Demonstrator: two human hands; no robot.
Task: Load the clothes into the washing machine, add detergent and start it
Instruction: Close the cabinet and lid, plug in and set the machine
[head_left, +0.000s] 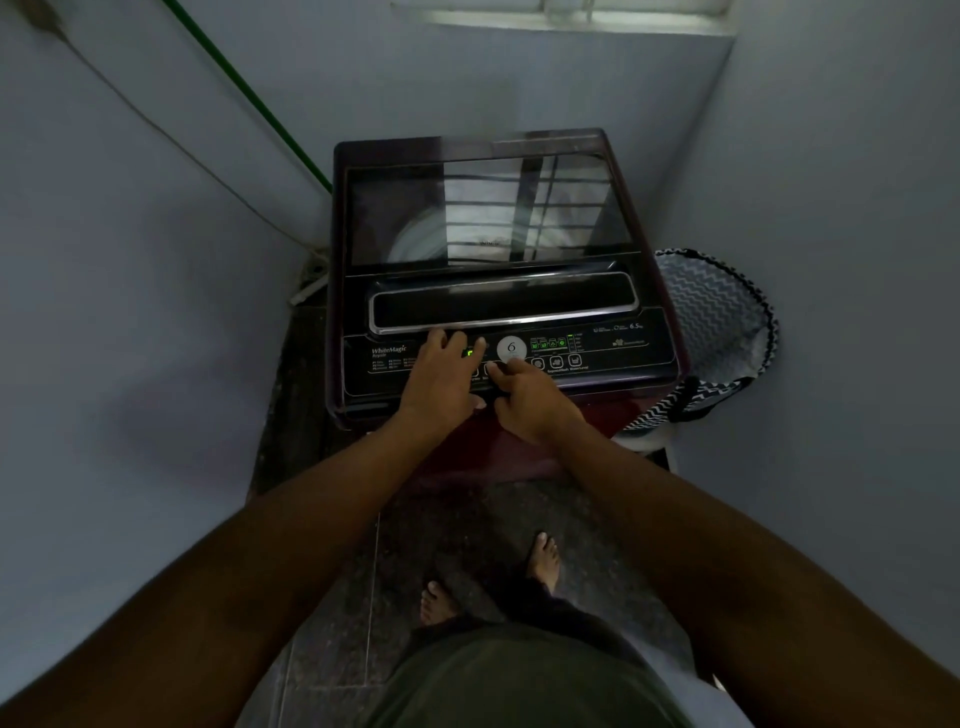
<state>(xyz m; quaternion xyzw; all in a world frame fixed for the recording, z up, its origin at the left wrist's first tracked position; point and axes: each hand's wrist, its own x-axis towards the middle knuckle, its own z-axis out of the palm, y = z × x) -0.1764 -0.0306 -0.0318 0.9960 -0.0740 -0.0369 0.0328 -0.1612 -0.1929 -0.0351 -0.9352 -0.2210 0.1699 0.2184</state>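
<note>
A person's left hand (441, 382) rests flat with relaxed fingers on the closed washing machine (498, 270) control panel (613, 358) while the right hand (530, 400) presses a button, its other fingers loosely curled.

The washing machine (498, 260) stands in the corner between two walls, lid closed. Its control panel (597, 353) runs along the front edge, before the lid. The left hand (441, 379) and right hand (530, 400) rest side by side on the panel. A laundry basket (722, 322) stands just right of the machine.
</note>
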